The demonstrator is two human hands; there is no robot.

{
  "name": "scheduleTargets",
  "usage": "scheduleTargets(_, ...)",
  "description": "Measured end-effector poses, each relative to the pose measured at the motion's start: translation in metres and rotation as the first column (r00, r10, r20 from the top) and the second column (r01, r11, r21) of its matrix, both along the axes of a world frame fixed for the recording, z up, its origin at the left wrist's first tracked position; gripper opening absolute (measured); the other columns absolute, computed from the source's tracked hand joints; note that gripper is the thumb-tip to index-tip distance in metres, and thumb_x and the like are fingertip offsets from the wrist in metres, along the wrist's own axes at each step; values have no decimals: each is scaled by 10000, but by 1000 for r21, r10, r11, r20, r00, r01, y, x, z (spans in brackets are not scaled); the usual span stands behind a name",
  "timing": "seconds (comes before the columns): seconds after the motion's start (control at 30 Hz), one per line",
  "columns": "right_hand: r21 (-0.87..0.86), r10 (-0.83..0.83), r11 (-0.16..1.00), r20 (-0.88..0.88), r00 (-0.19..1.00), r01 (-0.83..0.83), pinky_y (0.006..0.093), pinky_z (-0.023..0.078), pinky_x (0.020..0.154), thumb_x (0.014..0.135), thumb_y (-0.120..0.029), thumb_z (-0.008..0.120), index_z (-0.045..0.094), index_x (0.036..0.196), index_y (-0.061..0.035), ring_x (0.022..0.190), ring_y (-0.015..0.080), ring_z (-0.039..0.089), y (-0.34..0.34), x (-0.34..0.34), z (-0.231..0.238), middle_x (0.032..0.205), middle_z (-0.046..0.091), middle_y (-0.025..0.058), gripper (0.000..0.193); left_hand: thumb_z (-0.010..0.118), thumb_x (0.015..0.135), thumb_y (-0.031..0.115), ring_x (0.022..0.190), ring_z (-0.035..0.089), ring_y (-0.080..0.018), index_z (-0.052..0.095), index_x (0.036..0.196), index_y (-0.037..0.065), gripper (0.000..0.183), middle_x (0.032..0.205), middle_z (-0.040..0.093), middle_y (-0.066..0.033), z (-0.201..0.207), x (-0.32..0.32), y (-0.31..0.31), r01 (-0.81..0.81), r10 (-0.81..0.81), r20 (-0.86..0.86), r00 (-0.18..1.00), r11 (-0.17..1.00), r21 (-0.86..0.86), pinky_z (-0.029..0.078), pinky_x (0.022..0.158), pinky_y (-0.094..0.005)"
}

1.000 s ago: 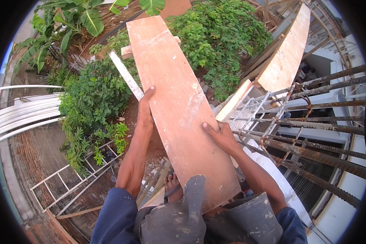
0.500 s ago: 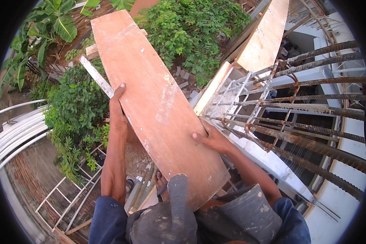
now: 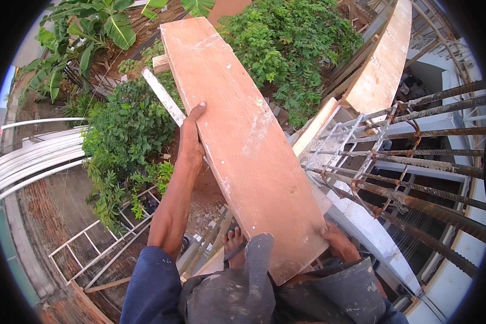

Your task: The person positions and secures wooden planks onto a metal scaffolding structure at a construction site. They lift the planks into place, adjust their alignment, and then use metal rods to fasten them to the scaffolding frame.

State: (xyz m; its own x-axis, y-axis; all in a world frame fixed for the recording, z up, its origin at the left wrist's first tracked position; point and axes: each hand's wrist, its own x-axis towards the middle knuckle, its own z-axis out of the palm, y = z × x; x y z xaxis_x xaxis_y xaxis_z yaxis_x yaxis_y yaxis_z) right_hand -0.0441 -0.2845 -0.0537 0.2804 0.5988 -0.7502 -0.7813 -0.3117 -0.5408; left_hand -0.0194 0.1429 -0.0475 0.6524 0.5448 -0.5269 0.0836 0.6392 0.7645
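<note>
A long plywood panel (image 3: 248, 140), smeared with pale marks and dotted with nail heads, slants up and away in front of me. Wooden battens (image 3: 161, 63) stick out from under its far left side. My left hand (image 3: 191, 135) is closed on the left edge, thumb on top and fingers underneath. At the near right corner my right hand (image 3: 340, 241) grips the panel's edge, its fingers partly hidden. Below, a dark grey rounded strip (image 3: 259, 251) rises from dark, dusty cloth (image 3: 227, 291) and overlaps the panel's near end.
Rusty rebar (image 3: 432, 205), tied with stirrups, juts in from the right beside a white-splashed beam (image 3: 378, 232). Another plywood form (image 3: 378, 70) stands beyond. Far below lie bushes (image 3: 124, 135), white pipes (image 3: 43, 156) and a white metal frame (image 3: 92, 243). My sandalled foot (image 3: 234, 245) shows beneath the panel.
My right hand has slid from the panel's upper face down to its near right corner. My left hand keeps its hold. The whole view has shifted, so the scene sits farther right.
</note>
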Motion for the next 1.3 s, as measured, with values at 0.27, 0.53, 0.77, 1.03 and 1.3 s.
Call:
scheduleTargets(0.27,162,-401,874,-291,869,458,410,408,1027,790,-400,735,318,1422,35,1220,279,508,-8,-42,-7,1346,495,162,873,619,837,334,1079,599,-330,355,1341,-91,710,1217,537,-270,-1,12,13,104,-99,-112,989,994,35,508,921,-398)
scheduleTargets(0.53,123,-480,817,-394,784,563,475,381,1054,793,-160,747,332,1407,-23,1260,290,463,39,-35,-16,1355,477,153,754,601,837,354,1023,631,-317,410,1326,-28,649,1190,579,-222,14,64,45,239,-209,-304,930,969,66,523,890,-445)
scheduleTargets(0.77,121,-466,789,-519,716,602,469,368,1063,787,-140,747,316,1411,-24,1238,303,479,57,-18,-17,1347,479,149,768,619,833,310,945,664,-292,384,1300,-73,648,1112,600,-209,11,93,61,322,-285,-225,932,935,151,584,793,-411)
scheduleTargets(1.03,48,-534,823,-273,800,565,434,422,1010,780,-203,767,398,1357,8,1191,273,516,45,-21,-11,1258,544,152,717,612,831,266,911,666,-294,397,1282,-85,611,1102,599,-203,-27,89,50,277,-268,-215,939,961,13,589,772,-399)
scheduleTargets(1.3,20,-561,806,-293,774,592,417,404,1018,800,-241,746,412,1343,35,1187,273,520,27,-31,-10,1265,549,152,695,580,839,335,929,654,-272,426,1288,-21,593,1136,595,-185,-46,84,27,327,-306,-297,905,945,25,559,812,-396)
